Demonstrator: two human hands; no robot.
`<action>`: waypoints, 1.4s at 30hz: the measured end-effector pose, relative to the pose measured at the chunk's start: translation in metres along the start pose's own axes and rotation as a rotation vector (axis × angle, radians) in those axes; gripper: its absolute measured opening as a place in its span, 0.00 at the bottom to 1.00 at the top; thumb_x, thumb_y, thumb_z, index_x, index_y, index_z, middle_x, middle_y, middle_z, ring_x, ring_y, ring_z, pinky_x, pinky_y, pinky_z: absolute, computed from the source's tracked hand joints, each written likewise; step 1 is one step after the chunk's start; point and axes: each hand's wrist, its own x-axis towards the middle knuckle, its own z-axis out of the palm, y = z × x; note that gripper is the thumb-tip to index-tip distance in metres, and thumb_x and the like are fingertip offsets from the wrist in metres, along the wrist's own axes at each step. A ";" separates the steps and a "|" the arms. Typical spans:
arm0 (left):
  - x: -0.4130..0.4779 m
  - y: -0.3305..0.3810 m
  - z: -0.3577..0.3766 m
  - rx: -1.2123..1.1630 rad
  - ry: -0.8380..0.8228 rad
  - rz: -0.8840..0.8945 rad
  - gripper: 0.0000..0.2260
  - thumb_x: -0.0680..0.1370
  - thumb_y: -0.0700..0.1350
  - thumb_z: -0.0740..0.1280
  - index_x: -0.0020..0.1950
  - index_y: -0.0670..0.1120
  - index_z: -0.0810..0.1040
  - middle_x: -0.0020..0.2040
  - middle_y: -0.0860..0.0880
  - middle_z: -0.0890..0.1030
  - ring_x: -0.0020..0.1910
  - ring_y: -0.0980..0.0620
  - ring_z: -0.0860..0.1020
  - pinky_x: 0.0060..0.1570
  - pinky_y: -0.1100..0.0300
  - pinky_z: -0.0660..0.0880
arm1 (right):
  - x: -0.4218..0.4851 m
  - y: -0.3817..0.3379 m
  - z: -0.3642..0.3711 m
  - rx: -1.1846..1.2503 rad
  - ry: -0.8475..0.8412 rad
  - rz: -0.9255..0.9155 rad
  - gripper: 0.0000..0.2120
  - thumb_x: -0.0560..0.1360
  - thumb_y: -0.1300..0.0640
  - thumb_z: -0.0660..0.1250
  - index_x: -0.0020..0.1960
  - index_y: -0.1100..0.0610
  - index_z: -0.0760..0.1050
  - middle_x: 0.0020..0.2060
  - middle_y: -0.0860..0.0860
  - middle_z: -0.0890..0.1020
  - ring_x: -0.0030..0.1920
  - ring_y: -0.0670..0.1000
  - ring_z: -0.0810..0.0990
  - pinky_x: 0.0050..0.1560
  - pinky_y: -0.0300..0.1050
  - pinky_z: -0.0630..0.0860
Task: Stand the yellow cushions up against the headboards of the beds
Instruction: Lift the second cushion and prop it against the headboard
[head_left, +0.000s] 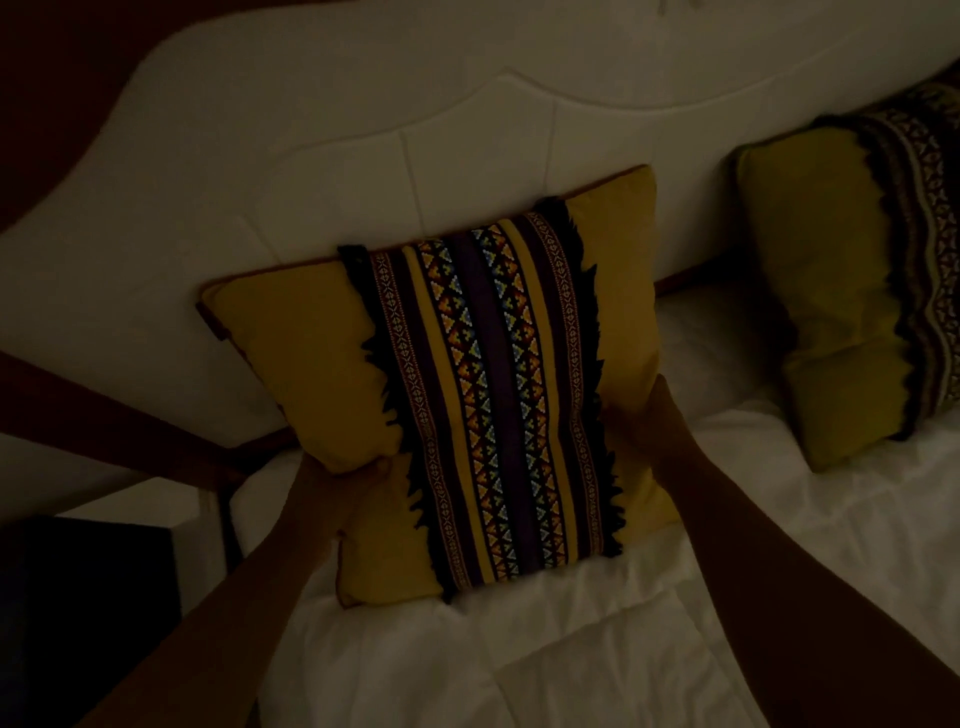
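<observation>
A yellow cushion (311, 358) with a dark patterned band down its middle leans against the white padded headboard (322, 171), its lower edge on the white bedding. My left hand (337, 480) grips its left side, pinching the fabric inward. My right hand (649, 415) holds its right edge, fingers partly hidden behind the cushion. A second yellow cushion (826, 291) of the same pattern stands against the headboard at the right, cut off by the frame edge.
White quilted bedding (597, 665) covers the bed below the cushions. A dark wooden bed frame rail (119, 421) runs along the left. A dark bedside object (88, 597) sits at the lower left. The room is dim.
</observation>
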 end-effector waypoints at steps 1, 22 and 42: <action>-0.006 0.001 0.002 -0.011 -0.010 0.022 0.29 0.72 0.45 0.75 0.70 0.53 0.68 0.68 0.45 0.75 0.59 0.46 0.76 0.64 0.43 0.73 | -0.003 -0.002 -0.003 0.024 -0.012 -0.014 0.34 0.73 0.58 0.75 0.73 0.63 0.65 0.65 0.62 0.77 0.62 0.64 0.79 0.59 0.67 0.78; -0.024 0.041 0.131 0.031 -0.157 0.104 0.23 0.77 0.43 0.70 0.70 0.45 0.69 0.69 0.43 0.74 0.65 0.45 0.73 0.70 0.47 0.69 | 0.013 -0.025 -0.112 -0.055 0.094 -0.132 0.27 0.81 0.58 0.64 0.78 0.55 0.61 0.72 0.57 0.72 0.71 0.58 0.73 0.69 0.61 0.72; 0.060 0.000 0.155 0.300 -0.184 0.088 0.25 0.77 0.43 0.70 0.71 0.39 0.68 0.66 0.41 0.75 0.66 0.41 0.74 0.68 0.44 0.71 | 0.071 0.034 -0.094 -0.505 0.301 0.023 0.33 0.82 0.51 0.60 0.80 0.60 0.50 0.73 0.65 0.66 0.71 0.66 0.68 0.68 0.63 0.68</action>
